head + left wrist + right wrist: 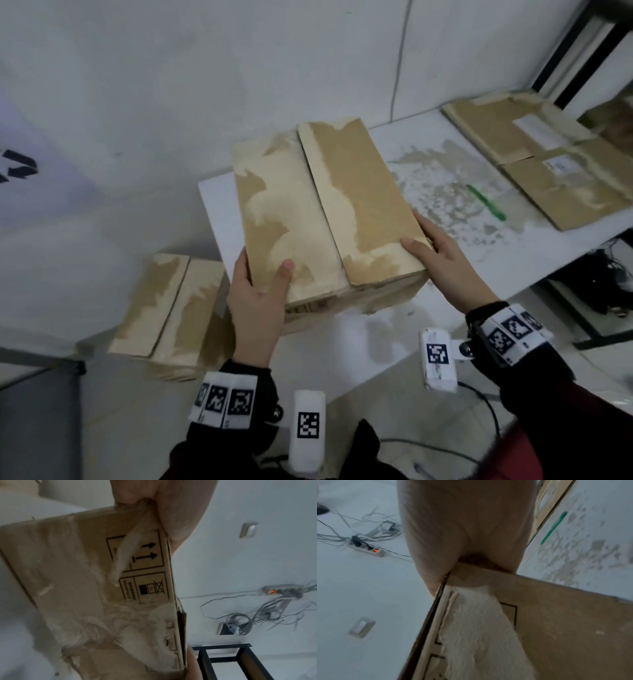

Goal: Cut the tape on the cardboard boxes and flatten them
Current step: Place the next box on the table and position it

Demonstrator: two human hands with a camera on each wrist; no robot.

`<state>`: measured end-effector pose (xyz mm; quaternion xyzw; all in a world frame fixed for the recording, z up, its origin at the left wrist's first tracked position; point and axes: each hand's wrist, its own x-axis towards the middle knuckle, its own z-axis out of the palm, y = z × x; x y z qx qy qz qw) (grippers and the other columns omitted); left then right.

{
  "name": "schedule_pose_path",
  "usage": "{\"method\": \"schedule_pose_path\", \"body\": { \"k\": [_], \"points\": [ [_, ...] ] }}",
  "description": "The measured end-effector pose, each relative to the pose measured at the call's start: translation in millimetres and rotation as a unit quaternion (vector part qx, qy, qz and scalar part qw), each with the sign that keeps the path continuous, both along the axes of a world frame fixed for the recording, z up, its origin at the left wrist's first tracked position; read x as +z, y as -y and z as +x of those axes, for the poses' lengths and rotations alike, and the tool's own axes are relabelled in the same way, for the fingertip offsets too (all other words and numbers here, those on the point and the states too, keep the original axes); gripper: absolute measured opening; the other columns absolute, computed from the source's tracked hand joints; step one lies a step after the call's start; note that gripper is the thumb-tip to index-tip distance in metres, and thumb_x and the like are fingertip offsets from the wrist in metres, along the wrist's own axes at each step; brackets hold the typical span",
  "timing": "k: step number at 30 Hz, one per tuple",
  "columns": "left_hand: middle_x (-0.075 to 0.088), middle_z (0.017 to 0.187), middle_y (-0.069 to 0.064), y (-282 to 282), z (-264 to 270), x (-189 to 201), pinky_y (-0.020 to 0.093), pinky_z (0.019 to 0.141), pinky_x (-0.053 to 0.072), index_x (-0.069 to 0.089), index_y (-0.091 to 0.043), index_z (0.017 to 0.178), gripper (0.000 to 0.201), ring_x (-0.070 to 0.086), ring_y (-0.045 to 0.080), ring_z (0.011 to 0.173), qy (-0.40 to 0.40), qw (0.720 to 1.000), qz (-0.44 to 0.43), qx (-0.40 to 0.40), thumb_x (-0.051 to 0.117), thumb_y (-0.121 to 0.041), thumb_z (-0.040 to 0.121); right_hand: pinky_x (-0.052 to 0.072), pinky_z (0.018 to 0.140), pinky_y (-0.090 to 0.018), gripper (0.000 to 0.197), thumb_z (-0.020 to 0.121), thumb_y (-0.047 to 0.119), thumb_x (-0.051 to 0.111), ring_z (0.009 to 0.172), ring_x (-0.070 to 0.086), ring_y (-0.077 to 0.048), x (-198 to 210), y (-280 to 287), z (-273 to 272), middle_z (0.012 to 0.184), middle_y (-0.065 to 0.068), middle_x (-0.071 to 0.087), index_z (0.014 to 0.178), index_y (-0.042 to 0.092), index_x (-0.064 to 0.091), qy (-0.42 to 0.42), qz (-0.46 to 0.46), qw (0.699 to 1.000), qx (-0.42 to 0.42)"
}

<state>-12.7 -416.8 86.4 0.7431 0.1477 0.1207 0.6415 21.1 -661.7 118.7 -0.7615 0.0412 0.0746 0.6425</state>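
While head cam hides them, arrow marks point(147, 553) on box point(322, 212) in L-wrist view; both grips round box corners.

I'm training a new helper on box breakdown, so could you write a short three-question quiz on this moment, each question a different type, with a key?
1. True or false: the box held over the table has both the left hand and the right hand on it.
2. Multiple choice: where does the green cutter lie? A) in the right hand B) on the table, right of the held box C) on the floor
3. Fill in: beside the table on the left stands a second ____ box.

Key: 1 true, one grip at each near corner; 2 B; 3 unflattened. The flattened boxes lie at the table's far right.
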Motion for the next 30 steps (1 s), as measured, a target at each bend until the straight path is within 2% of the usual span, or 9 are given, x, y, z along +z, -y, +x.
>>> {"method": "schedule_pose_path", "body": {
  "k": [2,4,7,10,15,20,24,27,30],
  "points": [
    [0.064,0.118,-0.009,35,13,-5,0.036,0.096,0.051,0.053,-0.021,0.13,0.05,0.06,0.008,0.108,-0.008,1.0,-0.005,0.013,0.07,-0.033,0.085,0.049,0.092,-0.02,0.051,0.095,0.027,0.052,0.112,0.057,0.003,-5,35,19,0.128,0.026,0.052,0.142,0.036,0.036,-0.011,-0.007,1.0,0.012],
    [0.063,0.116,-0.008,67,29,-7,0.037,0.097,0.05,0.052,-0.019,0.131,0.05,0.059,0.009,0.107,-0.011,1.0,0.001,0.027,0.069,-0.03,0.085,0.046,0.098,-0.029,0.049,0.095,0.028,0.051,0.117,0.055,-0.005,-9,65,39,0.134,0.017,0.052,0.142,0.035,0.036,-0.015,-0.007,1.0,0.014],
    [0.062,0.117,-0.007,107,53,-10,0.032,0.096,0.049,0.049,-0.016,0.134,0.051,0.058,0.007,0.105,-0.008,1.0,0.011,0.028,0.067,-0.028,0.087,0.05,0.091,-0.025,0.048,0.097,0.024,0.048,0.111,0.058,-0.003,-15,100,69,0.125,0.02,0.055,0.143,0.031,0.036,-0.02,0.01,1.0,0.013],
    [0.06,0.126,-0.001,133,81,-20,0.036,0.098,0.049,0.044,-0.015,0.139,0.057,0.058,0.013,0.111,-0.027,0.999,0.01,0.033,0.065,-0.031,0.088,0.052,0.081,-0.02,0.047,0.098,0.021,0.047,0.106,0.06,-0.002,-25,125,100,0.12,0.023,0.055,0.143,0.027,0.038,-0.02,0.024,0.999,0.015],
    [0.059,0.128,0.002,159,120,-42,0.041,0.098,0.049,0.043,-0.014,0.139,0.057,0.057,0.018,0.114,-0.049,0.998,0.016,0.039,0.063,-0.033,0.089,0.05,0.091,-0.031,0.047,0.096,0.021,0.05,0.113,0.059,-0.014,-56,157,144,0.134,0.007,0.055,0.142,0.026,0.04,-0.04,0.035,0.999,0.011],
    [0.057,0.132,-0.001,178,135,-49,0.039,0.101,0.047,0.041,-0.018,0.141,0.058,0.055,0.015,0.118,-0.059,0.996,0.008,0.06,0.063,-0.032,0.09,0.049,0.095,-0.035,0.036,0.098,0.03,0.045,0.118,0.058,-0.015,-77,175,167,0.133,0.005,0.057,0.134,0.027,0.051,-0.06,0.087,0.994,-0.021],
    [0.06,0.124,-0.011,181,131,-48,0.03,0.097,0.049,0.045,-0.03,0.138,0.055,0.058,0.006,0.111,-0.065,0.995,0.008,0.081,0.066,-0.034,0.087,0.049,0.084,-0.024,0.037,0.103,0.025,0.03,0.113,0.059,-0.02,-92,183,172,0.119,-0.006,0.065,0.123,0.014,0.059,-0.124,0.154,0.977,-0.085],
    [0.06,0.125,-0.011,179,130,-48,0.032,0.095,0.05,0.04,-0.038,0.14,0.075,0.059,0.009,0.112,-0.101,0.991,-0.038,0.08,0.074,-0.05,0.074,0.049,0.066,-0.009,0.035,0.102,0.006,0.031,0.119,0.051,-0.034,-116,192,164,0.131,-0.026,0.051,0.131,-0.006,0.046,-0.221,0.114,0.966,-0.072],
    [0.061,0.125,-0.005,184,128,-48,0.037,0.091,0.054,0.04,-0.037,0.14,0.076,0.062,0.014,0.11,-0.116,0.986,-0.081,0.086,0.077,-0.043,0.074,0.05,0.067,-0.02,0.025,0.102,0.008,0.03,0.115,0.051,-0.032,-137,205,156,0.118,-0.015,0.054,0.106,0.008,0.054,-0.275,0.053,0.96,-0.029]
  ]
}}
